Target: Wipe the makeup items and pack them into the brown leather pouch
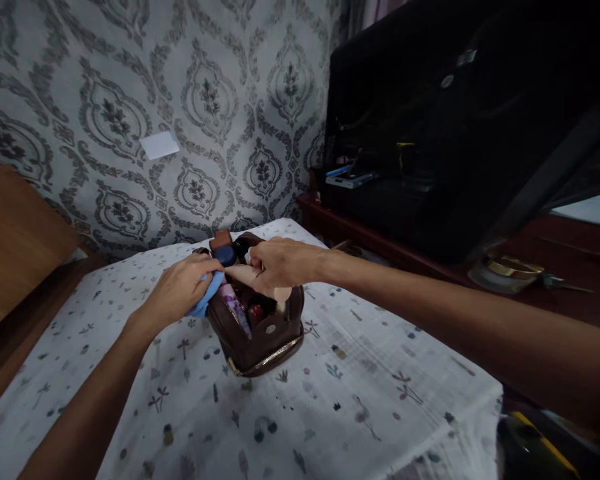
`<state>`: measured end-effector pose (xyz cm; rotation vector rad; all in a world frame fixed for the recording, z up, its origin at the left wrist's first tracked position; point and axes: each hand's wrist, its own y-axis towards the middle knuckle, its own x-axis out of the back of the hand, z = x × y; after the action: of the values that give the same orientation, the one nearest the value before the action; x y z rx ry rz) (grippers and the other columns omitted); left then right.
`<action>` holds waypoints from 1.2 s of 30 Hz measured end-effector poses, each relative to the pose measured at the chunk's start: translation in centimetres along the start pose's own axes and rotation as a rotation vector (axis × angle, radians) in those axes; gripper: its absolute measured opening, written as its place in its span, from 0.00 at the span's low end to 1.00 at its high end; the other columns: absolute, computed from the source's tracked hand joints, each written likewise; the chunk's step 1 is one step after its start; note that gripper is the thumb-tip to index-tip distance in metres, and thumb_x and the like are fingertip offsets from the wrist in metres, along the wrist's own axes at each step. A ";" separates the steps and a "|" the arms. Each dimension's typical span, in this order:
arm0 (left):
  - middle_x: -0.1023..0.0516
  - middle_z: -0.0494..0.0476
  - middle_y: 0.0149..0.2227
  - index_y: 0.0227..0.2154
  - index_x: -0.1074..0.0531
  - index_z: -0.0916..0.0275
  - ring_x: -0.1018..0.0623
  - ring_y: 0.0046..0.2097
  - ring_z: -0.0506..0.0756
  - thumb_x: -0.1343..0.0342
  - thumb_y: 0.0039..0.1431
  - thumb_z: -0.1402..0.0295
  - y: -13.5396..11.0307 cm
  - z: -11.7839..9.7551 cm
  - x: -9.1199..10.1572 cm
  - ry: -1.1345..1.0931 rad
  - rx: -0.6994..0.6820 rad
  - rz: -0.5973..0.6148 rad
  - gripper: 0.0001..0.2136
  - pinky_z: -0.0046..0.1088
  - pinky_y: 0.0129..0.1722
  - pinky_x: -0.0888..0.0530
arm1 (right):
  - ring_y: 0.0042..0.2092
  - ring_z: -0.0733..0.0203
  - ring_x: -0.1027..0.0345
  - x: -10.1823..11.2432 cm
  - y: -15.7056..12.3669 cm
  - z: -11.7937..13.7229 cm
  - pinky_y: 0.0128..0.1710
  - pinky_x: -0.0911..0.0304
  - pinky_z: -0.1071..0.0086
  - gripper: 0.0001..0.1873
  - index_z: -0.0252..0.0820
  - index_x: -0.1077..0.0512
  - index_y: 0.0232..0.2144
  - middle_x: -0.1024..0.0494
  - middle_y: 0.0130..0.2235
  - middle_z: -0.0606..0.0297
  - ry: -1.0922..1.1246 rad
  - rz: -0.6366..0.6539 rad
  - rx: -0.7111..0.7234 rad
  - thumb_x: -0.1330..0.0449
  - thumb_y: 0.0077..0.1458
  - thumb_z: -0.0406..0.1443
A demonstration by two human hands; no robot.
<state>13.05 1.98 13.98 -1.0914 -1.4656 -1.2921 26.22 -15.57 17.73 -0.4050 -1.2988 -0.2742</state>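
Observation:
A dark brown zip bag [275, 347] stands unzipped on the patterned white cloth, filled with small items. My left hand [183, 283] is at its left rim, fingers closed on a blue cloth [206, 297] that hangs over the side. Over the bag's opening, my right hand [283, 265] has its fingers bent inward beside a pale beige item [243, 273]; what exactly they grip is hidden. A purple-and-white tube [235, 308] leans inside along the left wall. Behind it sit a round dark blue lid [225, 255] and a brown block-like item [221, 239].
The white printed cloth [290, 427] covers the surface beneath the bag. A large dark screen [430, 120] rises at right above a reddish-brown table [555, 267], which bears a gold-rimmed round object [513, 268]. Wooden furniture [20, 247] stands at left, with patterned wallpaper behind.

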 end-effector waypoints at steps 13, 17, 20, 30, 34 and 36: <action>0.20 0.59 0.50 0.51 0.27 0.56 0.22 0.51 0.64 0.47 0.57 0.62 8.3 2.0 2.0 0.290 0.135 0.269 0.19 0.33 0.46 0.28 | 0.32 0.63 0.32 -1.1 -0.8 -3.6 0.27 0.45 0.73 0.15 0.42 0.23 0.39 0.24 0.31 0.68 0.379 -0.179 -0.026 0.36 0.48 0.41; 0.20 0.63 0.50 0.53 0.27 0.57 0.21 0.50 0.65 0.42 0.54 0.61 10.8 2.0 0.7 0.364 0.132 0.432 0.22 0.34 0.45 0.26 | 0.25 0.67 0.39 -0.4 -2.5 -4.8 0.24 0.49 0.74 0.11 0.41 0.24 0.37 0.30 0.24 0.71 0.562 -0.199 -0.085 0.36 0.49 0.38; 0.19 0.69 0.49 0.56 0.29 0.61 0.20 0.49 0.68 0.35 0.47 0.58 11.7 1.4 -0.3 0.420 0.164 0.514 0.31 0.38 0.46 0.26 | 0.23 0.69 0.41 -0.1 -3.5 -5.2 0.22 0.49 0.75 0.07 0.39 0.25 0.34 0.32 0.22 0.72 0.762 -0.193 -0.130 0.36 0.50 0.34; 0.25 0.65 0.58 0.64 0.39 0.55 0.25 0.57 0.69 0.41 0.54 0.53 11.3 -0.2 -0.6 0.568 0.236 0.568 0.35 0.38 0.51 0.27 | 0.22 0.69 0.44 -2.3 -3.2 -6.8 0.18 0.54 0.75 0.08 0.40 0.26 0.34 0.33 0.22 0.70 1.160 -0.186 -0.224 0.35 0.49 0.35; 0.24 0.59 0.58 0.63 0.37 0.49 0.25 0.57 0.66 0.39 0.52 0.61 11.3 0.1 -0.3 0.575 0.196 0.579 0.34 0.35 0.51 0.28 | 0.22 0.70 0.46 -2.3 -3.5 -6.5 0.18 0.55 0.76 0.07 0.39 0.26 0.31 0.36 0.21 0.71 1.218 -0.210 -0.255 0.35 0.48 0.35; 0.25 0.60 0.59 0.64 0.39 0.50 0.25 0.58 0.66 0.40 0.51 0.63 11.3 0.3 -0.1 0.566 0.170 0.577 0.35 0.35 0.51 0.28 | 0.22 0.70 0.46 -2.2 -3.6 -6.3 0.19 0.54 0.76 0.06 0.39 0.27 0.31 0.36 0.21 0.72 1.237 -0.209 -0.264 0.35 0.48 0.34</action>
<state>24.02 3.13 16.41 -0.8507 -0.7436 -0.9313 29.66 -21.63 14.79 -0.2314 -0.0793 -0.7336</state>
